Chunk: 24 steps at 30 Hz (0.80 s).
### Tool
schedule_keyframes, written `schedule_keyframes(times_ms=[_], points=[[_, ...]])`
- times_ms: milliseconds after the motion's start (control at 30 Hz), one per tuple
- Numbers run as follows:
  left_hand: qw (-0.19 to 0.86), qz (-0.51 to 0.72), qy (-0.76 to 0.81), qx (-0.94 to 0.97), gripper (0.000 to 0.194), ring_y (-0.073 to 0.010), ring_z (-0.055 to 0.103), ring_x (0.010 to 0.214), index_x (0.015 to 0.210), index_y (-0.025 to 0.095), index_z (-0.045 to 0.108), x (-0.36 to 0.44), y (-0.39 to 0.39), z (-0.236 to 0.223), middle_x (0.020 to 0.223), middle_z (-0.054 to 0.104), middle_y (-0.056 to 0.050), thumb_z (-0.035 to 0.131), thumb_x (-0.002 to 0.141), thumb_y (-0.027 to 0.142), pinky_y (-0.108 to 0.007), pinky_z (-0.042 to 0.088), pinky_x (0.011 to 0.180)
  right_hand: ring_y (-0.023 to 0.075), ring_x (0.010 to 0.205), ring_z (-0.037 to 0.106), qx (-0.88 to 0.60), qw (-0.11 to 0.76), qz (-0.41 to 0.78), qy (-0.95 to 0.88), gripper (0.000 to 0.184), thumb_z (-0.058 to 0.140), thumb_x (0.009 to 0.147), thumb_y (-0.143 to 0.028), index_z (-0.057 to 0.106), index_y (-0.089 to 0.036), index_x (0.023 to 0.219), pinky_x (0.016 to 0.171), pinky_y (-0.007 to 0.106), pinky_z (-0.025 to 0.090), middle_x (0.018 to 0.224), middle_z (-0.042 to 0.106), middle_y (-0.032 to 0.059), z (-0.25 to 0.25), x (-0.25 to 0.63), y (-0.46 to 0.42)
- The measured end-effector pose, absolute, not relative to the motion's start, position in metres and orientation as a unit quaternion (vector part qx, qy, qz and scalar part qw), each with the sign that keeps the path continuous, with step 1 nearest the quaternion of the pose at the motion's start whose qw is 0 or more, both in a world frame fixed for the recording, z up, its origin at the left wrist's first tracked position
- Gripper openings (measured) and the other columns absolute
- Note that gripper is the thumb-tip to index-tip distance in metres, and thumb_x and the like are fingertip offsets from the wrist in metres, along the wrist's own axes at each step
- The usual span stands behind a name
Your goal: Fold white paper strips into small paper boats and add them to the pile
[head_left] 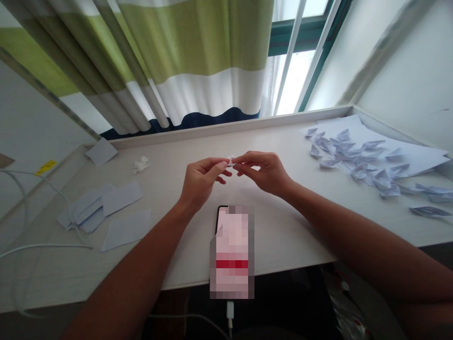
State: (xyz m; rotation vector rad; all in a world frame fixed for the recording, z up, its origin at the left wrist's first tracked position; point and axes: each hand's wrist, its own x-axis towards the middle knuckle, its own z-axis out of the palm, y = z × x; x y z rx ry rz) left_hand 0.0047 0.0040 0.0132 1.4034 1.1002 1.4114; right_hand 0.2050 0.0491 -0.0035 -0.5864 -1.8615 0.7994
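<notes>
My left hand (201, 182) and my right hand (264, 171) meet above the middle of the white desk (290, 226). Both pinch a small folded piece of white paper (230, 160) between thumb and fingertips; most of it is hidden by the fingers. A pile of several folded paper boats (357, 158) lies on large white sheets at the right. Cut paper slips (102, 208) lie flat at the left. A phone (231, 250) rests at the desk's front edge, just below my hands.
A crumpled paper scrap (140, 164) and a single slip (101, 152) lie near the back left. White cables (31, 245) run over the left of the desk; a charging plug (230, 312) hangs below the phone. Striped curtain (184, 61) and window (300, 56) stand behind.
</notes>
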Motion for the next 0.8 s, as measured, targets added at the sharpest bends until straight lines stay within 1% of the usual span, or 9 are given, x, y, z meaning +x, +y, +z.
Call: schedule_keyframes(times_ms=[67,100,200,300,367,433,533,667,800], points=[[0.418,0.58,0.438,0.545,0.018,-0.0193,0.079,0.078,0.094,0.018,0.086,0.005,0.005,0.012,0.088,0.084,-0.007,0.088,0.085,0.034,-0.029,0.061,0.066,0.0195,0.082,0.079,-0.231,0.495,0.347,-0.763,0.027,0.081,0.097,-0.046,0.085,-0.021,0.104,0.08,0.037,0.067,0.098,0.084,0.0067,-0.004,0.203,0.048],[0.414,0.584,0.439,0.543,0.02,-0.0193,0.079,0.078,0.093,0.017,0.086,0.005,0.006,0.011,0.086,0.084,-0.007,0.09,0.083,0.034,-0.029,0.062,0.067,0.0199,0.083,0.08,-0.231,0.496,0.361,-0.755,0.027,0.081,0.097,-0.046,0.084,-0.02,0.101,0.08,0.037,0.067,0.096,0.084,0.0066,-0.004,0.201,0.048],[0.412,0.591,0.435,0.54,0.029,-0.0193,0.079,0.075,0.098,0.017,0.083,0.004,0.009,0.008,0.079,0.083,-0.004,0.096,0.076,0.031,-0.03,0.063,0.069,0.0195,0.076,0.08,-0.24,0.513,0.435,-0.7,0.033,0.084,0.093,-0.05,0.076,-0.019,0.093,0.072,0.035,0.068,0.085,0.081,0.0045,-0.007,0.197,0.049],[0.418,0.591,0.433,0.537,0.043,-0.0194,0.079,0.072,0.109,0.017,0.081,0.005,0.008,0.009,0.075,0.082,-0.002,0.099,0.073,0.031,-0.031,0.063,0.07,0.0193,0.068,0.08,-0.243,0.511,0.503,-0.653,0.044,0.092,0.085,-0.051,0.072,-0.019,0.107,0.067,0.034,0.068,0.081,0.081,0.0024,-0.009,0.196,0.052],[0.421,0.584,0.436,0.539,0.041,-0.0202,0.079,0.073,0.105,0.016,0.082,0.005,0.007,0.01,0.079,0.083,-0.004,0.099,0.073,0.034,-0.032,0.063,0.07,0.0192,0.068,0.08,-0.24,0.493,0.534,-0.643,0.051,0.093,0.084,-0.05,0.073,-0.018,0.117,0.067,0.035,0.069,0.082,0.082,0.003,-0.009,0.197,0.054],[0.433,0.576,0.437,0.539,0.035,-0.0208,0.08,0.075,0.097,0.016,0.084,0.004,0.007,0.011,0.082,0.084,-0.006,0.099,0.073,0.036,-0.032,0.063,0.069,0.0186,0.067,0.08,-0.23,0.482,0.554,-0.638,0.047,0.093,0.085,-0.051,0.077,-0.017,0.113,0.068,0.035,0.07,0.085,0.083,0.0044,-0.009,0.199,0.056],[0.479,0.567,0.427,0.516,0.032,-0.0196,0.079,0.073,0.092,0.017,0.086,0.002,0.008,0.011,0.077,0.083,-0.005,0.101,0.071,0.035,-0.031,0.064,0.07,0.0179,0.067,0.079,-0.217,0.48,0.569,-0.631,0.036,0.093,0.086,-0.048,0.082,-0.017,0.102,0.068,0.035,0.07,0.082,0.083,0.0043,-0.009,0.2,0.057],[0.545,0.563,0.409,0.469,0.034,-0.0179,0.08,0.073,0.093,0.019,0.087,0.0,0.011,0.011,0.079,0.084,-0.005,0.102,0.066,0.032,-0.033,0.067,0.079,0.0181,0.07,0.081,-0.192,0.479,0.607,-0.605,0.029,0.094,0.086,-0.042,0.086,-0.019,0.102,0.076,0.037,0.072,0.08,0.083,0.0031,-0.008,0.201,0.057],[0.562,0.564,0.399,0.456,0.028,-0.0196,0.082,0.079,0.089,0.019,0.088,-0.001,0.011,0.013,0.087,0.086,-0.007,0.1,0.065,0.027,-0.036,0.069,0.087,0.0182,0.075,0.083,-0.175,0.47,0.64,-0.582,0.025,0.095,0.083,-0.038,0.087,-0.02,0.099,0.082,0.037,0.072,0.084,0.085,0.0033,-0.006,0.203,0.059]])
